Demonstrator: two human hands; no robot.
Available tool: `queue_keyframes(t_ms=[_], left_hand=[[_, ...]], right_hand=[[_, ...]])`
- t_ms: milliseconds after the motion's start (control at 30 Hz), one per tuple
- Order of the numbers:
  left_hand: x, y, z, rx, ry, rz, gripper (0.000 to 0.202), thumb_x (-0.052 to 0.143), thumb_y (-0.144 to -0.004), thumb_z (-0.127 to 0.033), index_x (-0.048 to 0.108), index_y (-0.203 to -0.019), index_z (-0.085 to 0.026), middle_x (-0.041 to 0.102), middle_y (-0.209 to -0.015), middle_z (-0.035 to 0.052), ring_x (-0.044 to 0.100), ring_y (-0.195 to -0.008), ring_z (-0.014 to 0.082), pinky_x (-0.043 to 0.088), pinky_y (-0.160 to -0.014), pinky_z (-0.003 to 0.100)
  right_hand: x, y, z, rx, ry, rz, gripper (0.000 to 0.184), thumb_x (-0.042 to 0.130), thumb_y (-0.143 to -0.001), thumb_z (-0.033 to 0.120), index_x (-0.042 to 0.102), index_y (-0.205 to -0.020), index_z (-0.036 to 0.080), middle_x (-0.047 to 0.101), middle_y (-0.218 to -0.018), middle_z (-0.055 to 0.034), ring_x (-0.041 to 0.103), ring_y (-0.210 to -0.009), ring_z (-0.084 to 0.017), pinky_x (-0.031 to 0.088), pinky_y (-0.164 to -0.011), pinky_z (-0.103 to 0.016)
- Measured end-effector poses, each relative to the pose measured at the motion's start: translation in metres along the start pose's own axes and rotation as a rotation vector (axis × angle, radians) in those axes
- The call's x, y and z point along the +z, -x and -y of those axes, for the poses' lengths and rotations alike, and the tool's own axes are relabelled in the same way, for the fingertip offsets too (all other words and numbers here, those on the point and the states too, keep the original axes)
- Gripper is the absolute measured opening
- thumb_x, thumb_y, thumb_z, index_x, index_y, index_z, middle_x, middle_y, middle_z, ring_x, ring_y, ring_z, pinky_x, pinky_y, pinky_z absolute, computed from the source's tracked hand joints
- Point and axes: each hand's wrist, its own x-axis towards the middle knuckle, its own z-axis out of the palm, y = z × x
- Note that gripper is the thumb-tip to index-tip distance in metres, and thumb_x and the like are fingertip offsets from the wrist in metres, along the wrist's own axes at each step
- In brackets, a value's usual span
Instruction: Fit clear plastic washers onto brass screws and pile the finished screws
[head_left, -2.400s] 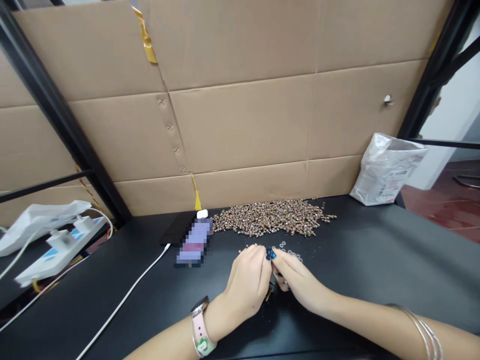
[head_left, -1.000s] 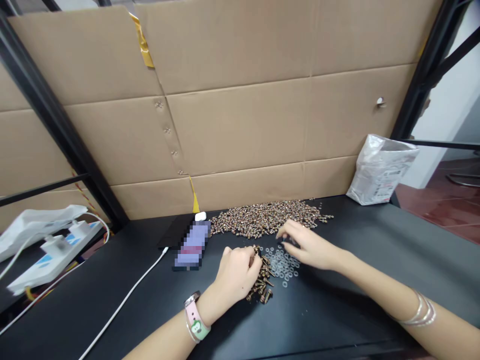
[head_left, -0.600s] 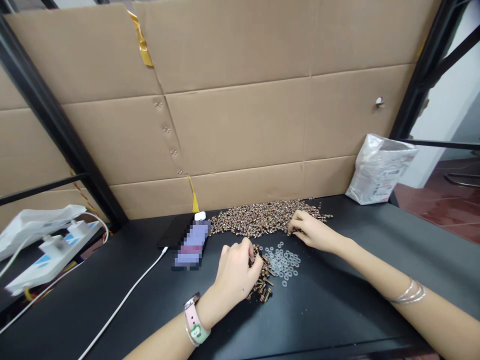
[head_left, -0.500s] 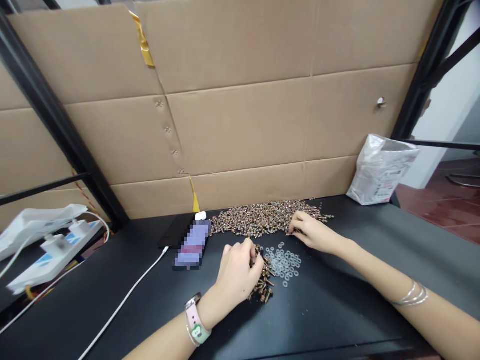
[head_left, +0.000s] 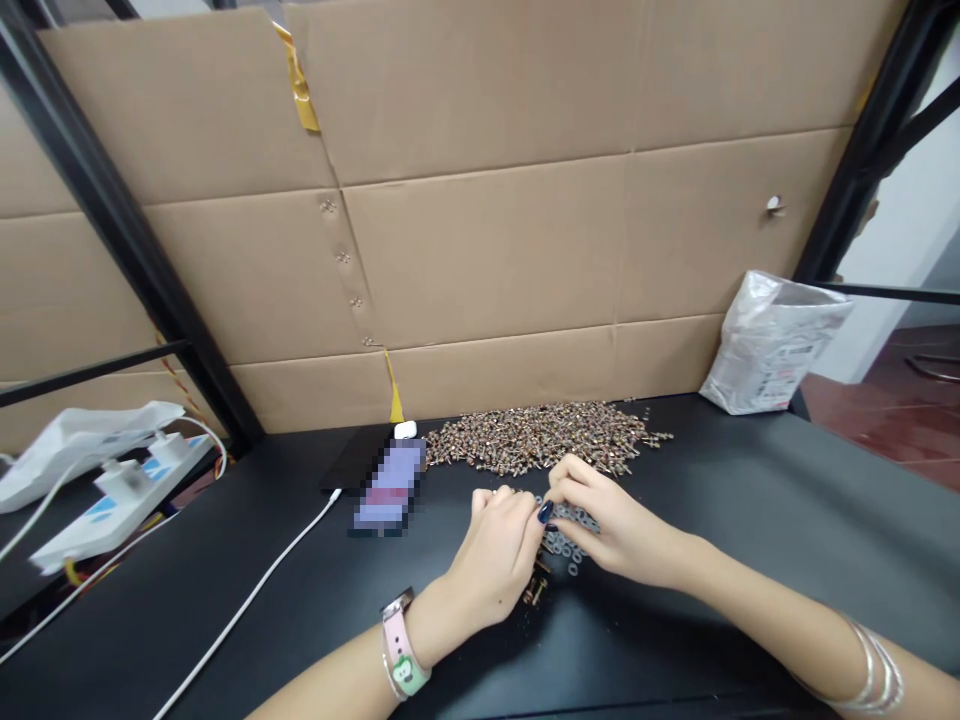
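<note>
Over pale, ring-shaped washers (head_left: pixel 573 569) and brassy metal bolts (head_left: pixel 537 590), both hands (head_left: pixel 495 555) curl half-closed, their hold unclear.

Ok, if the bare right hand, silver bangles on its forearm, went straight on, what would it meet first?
Most likely the left hand, wearing the pink-and-green watch strap: the right hand points at the other's thumb side. Whether they touch is unclear.

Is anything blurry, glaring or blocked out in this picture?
In the head view, coarse pixel blocks cover the phone; the plastic bag shows pale highlights; soft shadow darkens the tabletop below the left hand; pieces in the far bolt pile blend together.
</note>
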Motion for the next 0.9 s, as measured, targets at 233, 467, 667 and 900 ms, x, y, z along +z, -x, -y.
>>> queue_keyframes(t_ms=[233,467,667,900], left_hand=[[0.001,0.002,-0.002,-0.001,0.002,-0.072,0.031,0.017,-0.097,-0.022,0.038,-0.075,-0.019,0.045,-0.072,0.0002,0.039,-0.070,0.0160,0.028,-0.070,0.032],[0.004,0.002,-0.011,0.023,-0.213,-0.095,0.029,0.023,-0.096,-0.023,0.041,-0.074,-0.019,0.050,-0.078,0.0021,0.038,-0.072,0.0177,0.026,-0.067,0.034],[0.002,0.000,-0.011,0.021,-0.239,-0.079,0.031,0.024,-0.096,-0.023,0.042,-0.072,-0.019,0.049,-0.074,0.0015,0.038,-0.071,0.0174,0.025,-0.065,0.034],[0.001,0.001,-0.010,0.009,-0.104,-0.067,0.024,0.025,-0.095,-0.023,0.041,-0.077,-0.018,0.048,-0.080,0.0025,0.040,-0.074,0.0170,0.029,-0.070,0.034]], right_hand=[[0.022,0.001,-0.009,0.449,-0.615,-0.108,0.036,0.035,-0.088,0.050,0.049,-0.080,0.018,0.046,-0.063,0.0020,0.037,-0.048,-0.009,0.032,-0.046,-0.022],[0.054,0.003,0.002,0.685,-0.980,-0.073,0.037,0.043,-0.083,0.044,0.039,-0.057,0.018,0.036,-0.047,0.0060,0.029,-0.040,-0.006,0.020,-0.040,-0.020],[0.047,0.003,0.013,0.733,-1.171,-0.120,0.029,0.050,-0.079,0.037,0.036,-0.061,0.019,0.032,-0.053,0.0075,0.023,-0.044,-0.005,0.017,-0.043,-0.020],[0.044,0.001,0.012,0.716,-1.192,-0.101,0.031,0.052,-0.081,0.041,0.037,-0.066,0.018,0.030,-0.056,0.0080,0.021,-0.045,-0.004,0.014,-0.044,-0.020]])
